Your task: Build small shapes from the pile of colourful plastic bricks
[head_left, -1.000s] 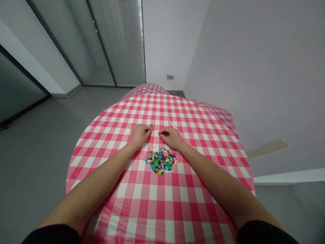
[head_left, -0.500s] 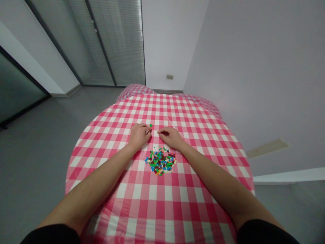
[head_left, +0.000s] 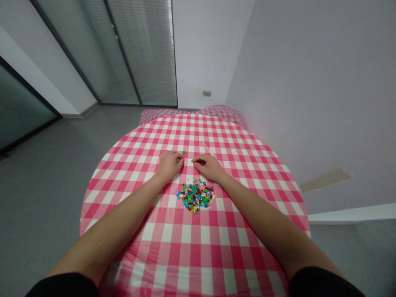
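Green piece near left hand, well inside table edge; gap before right hand; cannot tell either grip.

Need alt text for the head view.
A person's left hand and right hand, fingers curled, are over a red-and-white checked tablecloth, just beyond a heap of small multicoloured pieces. A lone green piece lies near the left hand. Whether either holds anything is unclear.

Dim and Greyish Light Is Prevailing

A pale strip is glowing at the right edge of the blinds; the floor is looking darker. Soft shadow is lying beside the left forearm. Wide-angle distortion is tilting the walls, and the small bricks are appearing slightly blurred.
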### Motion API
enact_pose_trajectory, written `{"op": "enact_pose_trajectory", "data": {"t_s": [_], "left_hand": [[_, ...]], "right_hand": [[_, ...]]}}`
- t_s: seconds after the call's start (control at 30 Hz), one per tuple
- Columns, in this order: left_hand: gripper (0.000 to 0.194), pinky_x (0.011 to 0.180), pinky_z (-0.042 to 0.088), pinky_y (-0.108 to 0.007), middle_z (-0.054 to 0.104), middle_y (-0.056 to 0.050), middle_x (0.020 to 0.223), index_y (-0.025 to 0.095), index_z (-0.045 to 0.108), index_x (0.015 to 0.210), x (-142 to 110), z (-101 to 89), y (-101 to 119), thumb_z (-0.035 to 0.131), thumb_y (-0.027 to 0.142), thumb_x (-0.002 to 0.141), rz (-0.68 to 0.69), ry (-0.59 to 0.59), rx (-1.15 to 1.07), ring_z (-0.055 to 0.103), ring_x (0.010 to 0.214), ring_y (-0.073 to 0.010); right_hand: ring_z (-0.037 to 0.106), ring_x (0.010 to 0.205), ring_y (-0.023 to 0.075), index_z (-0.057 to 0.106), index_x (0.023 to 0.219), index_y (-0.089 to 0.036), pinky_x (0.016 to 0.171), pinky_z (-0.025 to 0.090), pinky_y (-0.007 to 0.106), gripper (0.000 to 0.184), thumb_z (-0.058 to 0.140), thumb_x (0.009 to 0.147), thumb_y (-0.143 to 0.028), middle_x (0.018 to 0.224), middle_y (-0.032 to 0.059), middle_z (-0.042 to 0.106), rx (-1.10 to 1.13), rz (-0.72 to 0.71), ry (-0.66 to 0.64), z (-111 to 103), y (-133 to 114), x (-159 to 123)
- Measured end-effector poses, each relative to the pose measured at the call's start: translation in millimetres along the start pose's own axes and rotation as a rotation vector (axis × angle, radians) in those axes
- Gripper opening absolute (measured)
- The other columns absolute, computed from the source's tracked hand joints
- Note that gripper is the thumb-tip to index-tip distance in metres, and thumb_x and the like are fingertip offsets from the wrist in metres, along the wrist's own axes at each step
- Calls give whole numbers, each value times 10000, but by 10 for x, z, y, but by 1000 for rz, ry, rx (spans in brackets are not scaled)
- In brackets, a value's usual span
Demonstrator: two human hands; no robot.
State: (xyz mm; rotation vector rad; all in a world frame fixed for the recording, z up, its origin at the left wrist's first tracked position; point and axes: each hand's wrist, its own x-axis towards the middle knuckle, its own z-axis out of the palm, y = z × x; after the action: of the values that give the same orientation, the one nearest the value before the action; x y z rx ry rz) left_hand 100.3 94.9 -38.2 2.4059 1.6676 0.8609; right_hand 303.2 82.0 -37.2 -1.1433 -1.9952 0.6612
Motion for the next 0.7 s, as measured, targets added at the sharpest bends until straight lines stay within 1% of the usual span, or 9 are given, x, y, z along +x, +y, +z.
{"op": "enact_pose_trajectory", "data": {"t_s": [0.2,0.37,0.5,0.6,0.7], "left_hand": [[175,888,464,-402,735,-61,878,222,765,802,22,4,-3,596,267,790,-85,16,-23,633,900,-260],[174,878,463,-385,731,-56,849,226,767,746,29,-7,-4,601,268,773,-90,-2,-31,628,879,-250],[192,882,459,-398,733,-65,885,224,775,798,34,-9,-16,596,294,802,-96,4,-49,626,892,-258],[186,877,461,-411,729,-67,883,220,769,831,27,2,-21,590,257,795,-111,32,-47,623,885,-260],[177,890,453,-425,721,-62,876,219,765,781,9,15,-21,588,213,768,-109,36,-28,614,895,-263]], "right_hand": [[655,773,161,741,931,-174,722,502,288,169,623,818,-134,883,47,741,11,-10,4,-2,6,-7],[654,767,160,743,930,-174,719,500,282,169,621,819,-135,885,49,740,2,-8,-4,-9,-6,-2],[659,775,163,742,927,-169,721,503,281,174,618,813,-123,890,53,743,13,-1,-5,-10,-14,0],[659,770,161,743,921,-175,720,502,281,180,614,812,-114,881,47,744,11,1,-13,-12,-20,-1],[658,772,164,744,919,-175,720,500,284,179,615,813,-113,882,48,743,6,5,-14,-14,-27,0]]}}
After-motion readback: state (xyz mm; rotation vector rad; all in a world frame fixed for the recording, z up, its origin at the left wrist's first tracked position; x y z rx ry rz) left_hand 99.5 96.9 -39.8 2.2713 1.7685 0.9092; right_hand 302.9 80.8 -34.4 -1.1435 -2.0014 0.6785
